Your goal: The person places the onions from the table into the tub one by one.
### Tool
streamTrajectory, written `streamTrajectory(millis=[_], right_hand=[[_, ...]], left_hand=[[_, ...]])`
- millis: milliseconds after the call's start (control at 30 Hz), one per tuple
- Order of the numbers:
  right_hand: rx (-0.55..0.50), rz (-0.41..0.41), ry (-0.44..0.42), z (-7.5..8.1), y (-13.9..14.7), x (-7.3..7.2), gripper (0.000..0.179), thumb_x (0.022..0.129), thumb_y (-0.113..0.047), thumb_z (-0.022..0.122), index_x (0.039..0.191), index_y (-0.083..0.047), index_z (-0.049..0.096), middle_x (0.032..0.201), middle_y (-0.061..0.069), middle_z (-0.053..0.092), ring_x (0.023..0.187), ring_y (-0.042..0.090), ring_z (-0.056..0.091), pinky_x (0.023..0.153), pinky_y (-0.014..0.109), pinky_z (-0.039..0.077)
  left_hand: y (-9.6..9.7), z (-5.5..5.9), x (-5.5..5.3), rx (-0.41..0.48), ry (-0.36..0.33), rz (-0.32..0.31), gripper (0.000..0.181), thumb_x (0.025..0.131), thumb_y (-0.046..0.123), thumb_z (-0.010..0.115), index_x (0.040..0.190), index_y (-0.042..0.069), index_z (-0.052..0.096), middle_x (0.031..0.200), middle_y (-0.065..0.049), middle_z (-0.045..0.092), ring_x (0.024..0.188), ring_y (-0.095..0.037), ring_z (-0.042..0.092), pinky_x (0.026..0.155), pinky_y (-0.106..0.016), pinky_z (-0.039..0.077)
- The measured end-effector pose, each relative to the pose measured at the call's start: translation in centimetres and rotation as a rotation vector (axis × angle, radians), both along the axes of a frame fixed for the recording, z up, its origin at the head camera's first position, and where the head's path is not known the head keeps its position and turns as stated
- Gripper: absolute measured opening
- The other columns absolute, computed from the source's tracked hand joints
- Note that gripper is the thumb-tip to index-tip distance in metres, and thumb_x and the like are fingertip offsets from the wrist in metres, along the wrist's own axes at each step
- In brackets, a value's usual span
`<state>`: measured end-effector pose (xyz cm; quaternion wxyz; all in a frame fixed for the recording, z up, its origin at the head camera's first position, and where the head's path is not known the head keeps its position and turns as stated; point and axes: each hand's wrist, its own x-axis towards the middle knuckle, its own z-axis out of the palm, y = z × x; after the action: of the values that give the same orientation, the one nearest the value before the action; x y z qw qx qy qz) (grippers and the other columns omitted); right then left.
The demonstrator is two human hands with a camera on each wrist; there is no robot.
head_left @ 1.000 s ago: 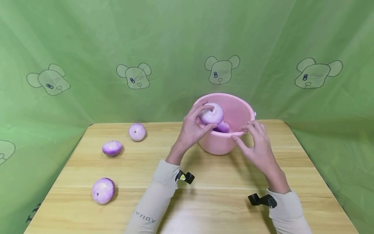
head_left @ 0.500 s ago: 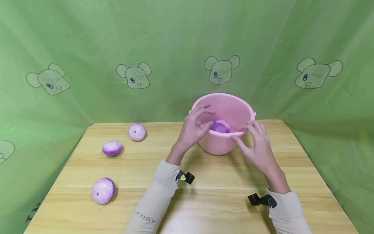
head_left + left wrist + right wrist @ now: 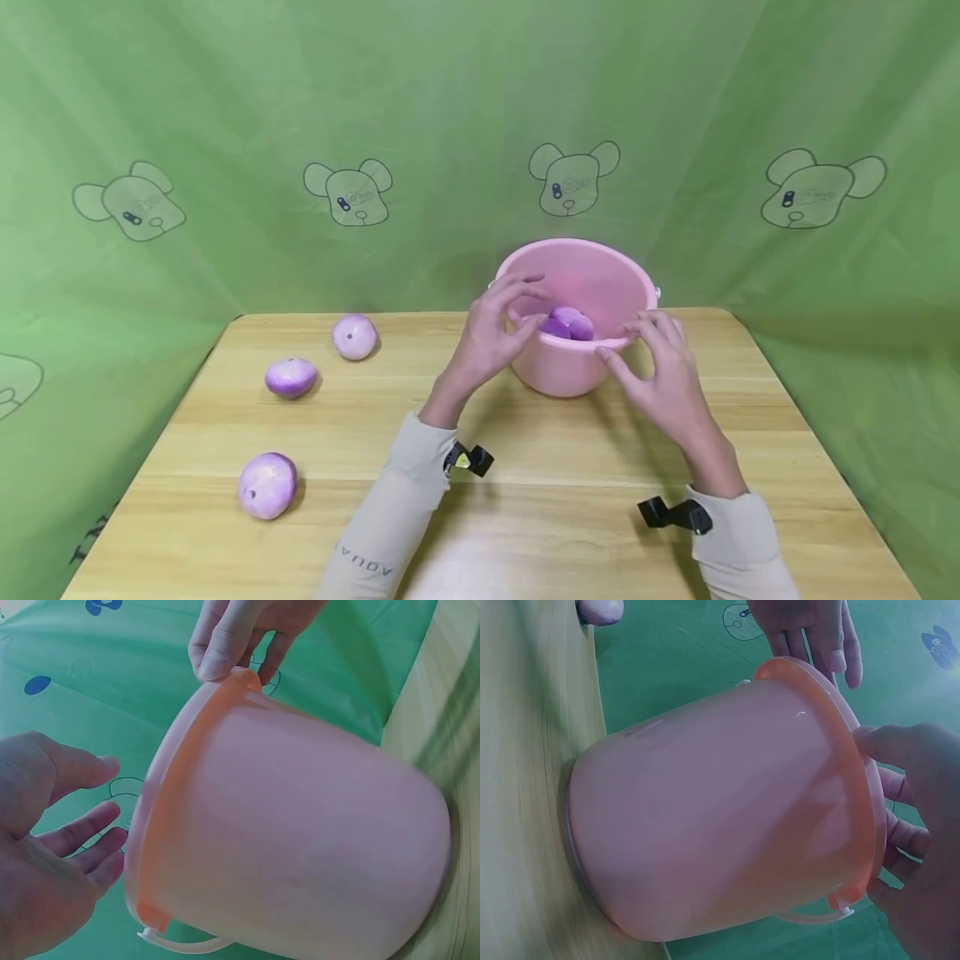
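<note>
A pink bucket point(image 3: 562, 373) stands upright at the back of the table, with two purple onions point(image 3: 576, 322) showing inside. My left hand point(image 3: 491, 329) hovers at its left rim, fingers spread and loosely bent, nothing between them. In the left wrist view that hand point(image 3: 52, 840) lies beside the rim, thumb apart from the fingers. My right hand point(image 3: 667, 375) pinches the front right rim. The right wrist view shows this hand's thumb point(image 3: 889, 745) on the outer side of the rim, the fingers over the opening.
On the table's left lie three more onions: one at the back point(image 3: 355, 337), one in the middle point(image 3: 292, 378) and a nearer one point(image 3: 268, 486). A green curtain point(image 3: 450, 100) with bear-head drawings hangs close behind the bucket. The bucket's white handle point(image 3: 187, 945) hangs down.
The onion in my left hand has been let go and dropped into the bucket, coming to rest by the other one. The left hand stays over the rim; the right keeps its hold.
</note>
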<state>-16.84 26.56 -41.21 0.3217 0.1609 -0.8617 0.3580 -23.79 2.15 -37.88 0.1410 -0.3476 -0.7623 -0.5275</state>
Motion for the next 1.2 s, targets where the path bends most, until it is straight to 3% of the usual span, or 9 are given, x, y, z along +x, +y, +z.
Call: streamTrajectory(millis=[133, 200, 533, 767, 1000, 1200], right_hand=[[0.000, 0.003, 0.005, 0.1, 0.1, -0.1, 0.032, 0.082, -0.006, 0.084, 0.108, 0.003, 0.067, 0.113, 0.016, 0.059, 0.112, 0.028, 0.047, 0.096, 0.052, 0.043], [-0.002, 0.004, 0.003, 0.1, 0.1, -0.1, 0.033, 0.082, -0.005, 0.084, 0.108, 0.003, 0.068, 0.113, 0.016, 0.059, 0.112, 0.028, 0.047, 0.096, 0.053, 0.043], [-0.010, 0.007, 0.003, 0.2, 0.1, -0.1, 0.032, 0.081, -0.005, 0.085, 0.107, 0.002, 0.068, 0.113, 0.016, 0.060, 0.113, 0.029, 0.047, 0.097, 0.053, 0.042], [-0.008, -0.001, -0.004, 0.3, 0.2, 0.0, 0.032, 0.081, -0.005, 0.085, 0.107, 0.002, 0.067, 0.112, 0.016, 0.059, 0.111, 0.028, 0.047, 0.095, 0.051, 0.042], [-0.017, -0.003, -0.019, 0.2, 0.4, 0.1, 0.032, 0.081, -0.005, 0.085, 0.108, 0.003, 0.068, 0.113, 0.014, 0.059, 0.112, 0.027, 0.047, 0.096, 0.053, 0.042], [-0.017, 0.017, -0.017, 0.3, 0.2, 0.1, 0.031, 0.082, -0.004, 0.084, 0.107, 0.002, 0.067, 0.112, 0.014, 0.059, 0.114, 0.029, 0.047, 0.098, 0.054, 0.042]], left_hand=[[-0.3, 0.2, 0.3, -0.042, 0.029, -0.012, 0.029, 0.088, 0.005, 0.078, 0.117, 0.007, 0.071, 0.143, -0.008, 0.059, 0.137, -0.022, 0.049, 0.115, -0.039, 0.039], [-0.5, 0.4, 0.6, -0.069, 0.036, -0.026, 0.031, 0.088, 0.008, 0.080, 0.118, 0.008, 0.070, 0.143, -0.008, 0.058, 0.139, -0.022, 0.046, 0.121, -0.042, 0.032], [-2.4, 0.4, 1.9, -0.129, 0.039, -0.051, 0.034, 0.090, 0.013, 0.080, 0.122, 0.009, 0.069, 0.146, -0.007, 0.055, 0.141, -0.024, 0.044, 0.123, -0.048, 0.026], [-3.7, 0.1, 2.9, -0.156, 0.093, -0.074, 0.040, 0.085, 0.006, 0.082, 0.122, 0.010, 0.069, 0.145, -0.008, 0.055, 0.139, -0.026, 0.047, 0.120, -0.047, 0.033], [-4.8, 0.0, 3.8, -0.175, 0.096, -0.071, 0.042, 0.085, 0.007, 0.082, 0.124, 0.010, 0.068, 0.147, -0.007, 0.053, 0.140, -0.021, 0.047, 0.119, -0.043, 0.036], [-5.6, 0.0, 4.6, -0.196, 0.142, -0.090, 0.040, 0.085, 0.007, 0.083, 0.123, 0.008, 0.068, 0.148, -0.011, 0.053, 0.139, -0.022, 0.047, 0.118, -0.038, 0.038]])
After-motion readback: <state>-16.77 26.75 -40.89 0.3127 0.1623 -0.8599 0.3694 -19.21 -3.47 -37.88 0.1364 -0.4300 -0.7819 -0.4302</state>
